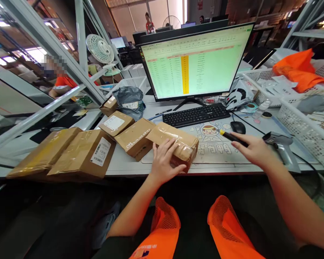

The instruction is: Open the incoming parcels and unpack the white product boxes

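Observation:
A taped brown cardboard box [185, 138] lies near the front edge of the desk. On its top and near side rests my left hand [163, 158], fingers stretched out and thumb spread to the right. My right hand [250, 147] is closed around a box cutter [233, 138] with a black handle and a yellow collar. Its tip points left toward the box but stays apart from it, above the printed desk mat [213, 154]. Directly left of the box sits another carton [136, 138] with white writing.
More cartons [82, 153] stand at the left, beside a grey plastic bag [129, 100]. A monitor [197, 64], keyboard [196, 115] and mouse [238, 127] are behind. At the right are a barcode scanner [283, 147] and white baskets [307, 126]. A co-worker [63, 81] is beyond the metal frame [62, 54].

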`<act>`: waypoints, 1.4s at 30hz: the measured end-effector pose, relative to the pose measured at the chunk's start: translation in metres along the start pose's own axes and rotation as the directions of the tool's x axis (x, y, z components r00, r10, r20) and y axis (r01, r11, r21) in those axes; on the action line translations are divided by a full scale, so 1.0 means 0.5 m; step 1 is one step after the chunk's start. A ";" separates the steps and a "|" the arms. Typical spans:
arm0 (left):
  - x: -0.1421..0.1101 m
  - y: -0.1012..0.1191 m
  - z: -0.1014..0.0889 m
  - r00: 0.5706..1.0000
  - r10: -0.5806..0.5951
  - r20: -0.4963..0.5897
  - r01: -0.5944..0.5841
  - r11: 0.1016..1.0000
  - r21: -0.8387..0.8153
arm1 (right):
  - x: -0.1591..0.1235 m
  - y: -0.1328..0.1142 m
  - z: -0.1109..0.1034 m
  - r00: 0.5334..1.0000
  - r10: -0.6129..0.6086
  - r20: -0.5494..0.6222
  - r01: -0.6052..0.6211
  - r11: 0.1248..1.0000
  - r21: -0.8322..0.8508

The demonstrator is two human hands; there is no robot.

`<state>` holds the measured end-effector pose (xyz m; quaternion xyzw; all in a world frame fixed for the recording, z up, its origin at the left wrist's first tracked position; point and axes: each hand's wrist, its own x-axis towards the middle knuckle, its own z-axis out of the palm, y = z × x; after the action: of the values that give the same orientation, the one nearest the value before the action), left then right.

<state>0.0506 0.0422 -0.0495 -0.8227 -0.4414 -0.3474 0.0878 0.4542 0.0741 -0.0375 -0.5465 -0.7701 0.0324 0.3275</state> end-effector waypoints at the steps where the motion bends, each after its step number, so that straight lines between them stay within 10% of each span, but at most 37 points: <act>1: 0.005 -0.020 -0.006 1.000 0.029 0.008 -0.029 1.000 -0.011 | -0.013 -0.042 -0.005 0.998 -0.053 0.030 0.053 0.998 0.024; 8: 0.024 -0.024 0.056 0.977 0.052 -0.205 -0.040 0.997 0.065 | -0.021 -0.241 -0.038 0.950 -0.237 0.203 0.250 0.967 -0.040; 13: 0.030 0.056 0.085 0.947 0.051 -0.316 -0.031 0.997 0.069 | 0.004 -0.257 -0.040 0.936 -0.253 0.243 0.314 0.914 -0.255; 19: 0.040 0.055 0.088 0.932 0.066 -0.357 -0.049 0.997 0.056 | 0.074 -0.292 -0.057 0.910 -0.199 0.365 0.340 0.860 -0.380; 27: 0.042 0.057 0.098 0.910 0.055 -0.410 -0.034 0.998 0.056 | 0.211 -0.368 -0.110 0.742 0.054 0.668 0.282 0.879 -0.384; 42: 0.037 0.060 0.096 0.904 0.070 -0.421 -0.053 0.997 0.051 | 0.188 -0.400 -0.079 0.779 0.171 0.604 0.231 0.817 -0.528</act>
<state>0.1048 0.0584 -0.0685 -0.7396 -0.3922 -0.5058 0.2080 0.2935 0.0629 0.1190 -0.5634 -0.8158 -0.0275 -0.1277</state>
